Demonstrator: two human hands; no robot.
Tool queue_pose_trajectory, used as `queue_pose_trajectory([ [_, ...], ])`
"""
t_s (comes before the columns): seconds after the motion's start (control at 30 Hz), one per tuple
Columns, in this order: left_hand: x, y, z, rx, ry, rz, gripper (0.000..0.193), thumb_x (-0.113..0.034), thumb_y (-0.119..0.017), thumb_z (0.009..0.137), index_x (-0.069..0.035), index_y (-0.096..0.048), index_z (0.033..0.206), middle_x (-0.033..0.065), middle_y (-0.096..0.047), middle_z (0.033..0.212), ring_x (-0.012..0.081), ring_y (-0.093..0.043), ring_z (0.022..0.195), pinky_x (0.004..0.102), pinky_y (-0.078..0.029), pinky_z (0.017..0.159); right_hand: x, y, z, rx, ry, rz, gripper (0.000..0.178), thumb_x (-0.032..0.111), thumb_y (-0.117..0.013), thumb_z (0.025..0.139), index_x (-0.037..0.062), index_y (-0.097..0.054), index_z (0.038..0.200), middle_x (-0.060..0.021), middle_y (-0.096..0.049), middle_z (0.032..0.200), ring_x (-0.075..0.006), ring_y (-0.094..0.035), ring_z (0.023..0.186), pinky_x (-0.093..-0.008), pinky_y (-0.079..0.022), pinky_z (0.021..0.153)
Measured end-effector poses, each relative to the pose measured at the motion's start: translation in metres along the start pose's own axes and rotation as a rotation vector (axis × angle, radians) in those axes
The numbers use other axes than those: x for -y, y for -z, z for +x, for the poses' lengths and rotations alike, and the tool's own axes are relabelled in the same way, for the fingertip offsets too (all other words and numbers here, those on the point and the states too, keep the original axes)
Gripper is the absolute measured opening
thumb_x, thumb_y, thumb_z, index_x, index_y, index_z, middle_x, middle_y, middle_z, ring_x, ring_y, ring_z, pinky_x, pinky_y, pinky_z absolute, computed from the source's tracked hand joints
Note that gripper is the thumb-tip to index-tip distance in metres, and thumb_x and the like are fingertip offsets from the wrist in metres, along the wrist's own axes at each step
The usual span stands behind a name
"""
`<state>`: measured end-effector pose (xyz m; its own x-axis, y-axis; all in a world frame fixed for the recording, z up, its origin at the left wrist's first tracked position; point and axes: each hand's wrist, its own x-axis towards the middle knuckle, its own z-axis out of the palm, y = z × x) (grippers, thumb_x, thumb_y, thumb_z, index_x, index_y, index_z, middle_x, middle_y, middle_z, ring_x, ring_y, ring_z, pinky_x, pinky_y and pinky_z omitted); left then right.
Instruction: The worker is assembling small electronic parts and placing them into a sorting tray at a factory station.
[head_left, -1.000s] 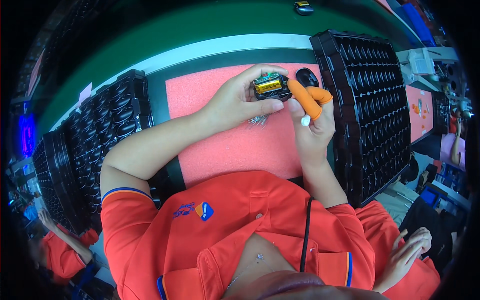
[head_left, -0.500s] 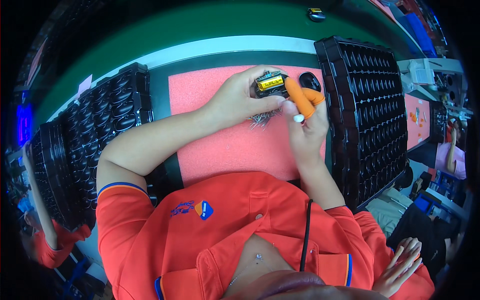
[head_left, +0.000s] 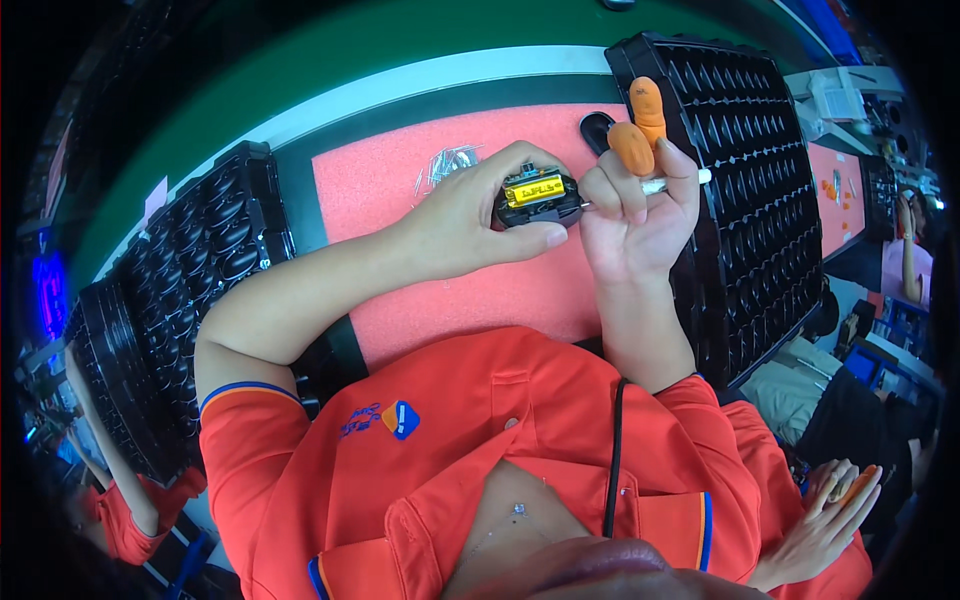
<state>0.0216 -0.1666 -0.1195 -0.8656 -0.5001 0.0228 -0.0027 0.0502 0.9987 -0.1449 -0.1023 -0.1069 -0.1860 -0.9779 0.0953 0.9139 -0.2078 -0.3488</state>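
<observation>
My left hand (head_left: 465,225) is wrapped around a small black device housing, with the thumb along its near edge. A yellow-wrapped battery (head_left: 535,191) shows in the opened top of the housing. My right hand (head_left: 635,215) pinches a white pen-like tool (head_left: 655,186), roughly level. Its thin metal tip reaches the right side of the housing; whether it touches inside is hard to make out. Orange finger cots (head_left: 648,105) cover two of my right fingers, which are raised away from the tool. Thin metal pins (head_left: 452,165) lie loose just beyond my left hand.
Below my hands is a pink foam mat (head_left: 440,315). A black oval shell (head_left: 597,131) sits by its far right corner. Stacks of black moulded trays stand at right (head_left: 745,210) and left (head_left: 195,230). Beyond runs a green surface (head_left: 420,50). Other people sit at both sides.
The housing in my left hand has come nearer to me, uncovering pins beyond it. My right hand has turned, bringing the white tool level against the housing's right side. The view has shifted slightly.
</observation>
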Motion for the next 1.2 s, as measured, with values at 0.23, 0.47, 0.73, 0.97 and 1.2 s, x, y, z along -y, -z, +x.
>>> queue_pose_trajectory([
  [0.23, 0.004, 0.000, -0.002, 0.017, 0.010, -0.017, 0.047, -0.010, -0.070, 0.080, -0.004, -0.046, 0.119, 0.0062, -0.053, 0.107, 0.0133, -0.052, 0.101, 0.0290, -0.041, 0.091, -0.008, -0.004, -0.003, -0.041, 0.053, -0.142, 0.049, 0.011, -0.036, 0.086, -0.0021, -0.043, 0.132, -0.0050, -0.053, 0.067, -0.0048, -0.030, 0.041, -0.0206, -0.027, 0.043],
  [0.47, 0.010, -0.001, -0.001, 0.013, 0.070, -0.078, 0.047, -0.017, -0.072, 0.081, -0.004, -0.046, 0.117, 0.0085, -0.056, 0.104, 0.0156, -0.055, 0.099, 0.0299, -0.044, 0.088, -0.015, -0.011, -0.005, -0.009, 0.181, -0.385, 0.053, 0.005, -0.033, 0.079, -0.0062, -0.043, 0.130, -0.0053, -0.048, 0.056, -0.0063, -0.032, 0.041, -0.0220, -0.032, 0.043],
  [0.73, -0.011, 0.015, 0.003, -0.096, 0.126, 0.248, 0.044, -0.017, -0.068, 0.083, -0.004, -0.042, 0.117, 0.0117, -0.051, 0.111, 0.0175, -0.053, 0.103, 0.0313, -0.044, 0.086, 0.014, 0.015, -0.014, -0.229, -0.061, -0.192, 0.042, 0.026, -0.041, 0.094, 0.0022, -0.049, 0.127, -0.0040, -0.055, 0.066, -0.0088, -0.038, 0.042, -0.0231, -0.033, 0.047],
  [0.97, 0.015, 0.126, 0.087, -0.505, 0.059, 0.679, 0.048, -0.040, -0.064, 0.086, -0.007, -0.052, 0.119, 0.0050, -0.058, 0.097, 0.0105, -0.054, 0.088, 0.0226, -0.042, 0.076, 0.030, 0.034, -0.049, -0.326, -0.018, -0.603, 0.037, 0.022, -0.039, 0.097, -0.0028, -0.054, 0.120, -0.0121, -0.064, 0.084, -0.0069, -0.046, 0.052, -0.0197, -0.038, 0.052],
  [1.2, 0.086, 0.216, 0.127, -0.415, 0.136, 1.030, 0.066, -0.050, -0.054, 0.089, -0.002, -0.046, 0.133, 0.0205, -0.053, 0.128, 0.0310, -0.051, 0.119, 0.0364, -0.038, 0.100, 0.033, 0.024, -0.064, -0.233, -0.159, -0.911, 0.034, 0.022, -0.039, 0.098, 0.0018, -0.059, 0.117, -0.0067, -0.063, 0.083, -0.0038, -0.041, 0.055, -0.0174, -0.032, 0.052],
])
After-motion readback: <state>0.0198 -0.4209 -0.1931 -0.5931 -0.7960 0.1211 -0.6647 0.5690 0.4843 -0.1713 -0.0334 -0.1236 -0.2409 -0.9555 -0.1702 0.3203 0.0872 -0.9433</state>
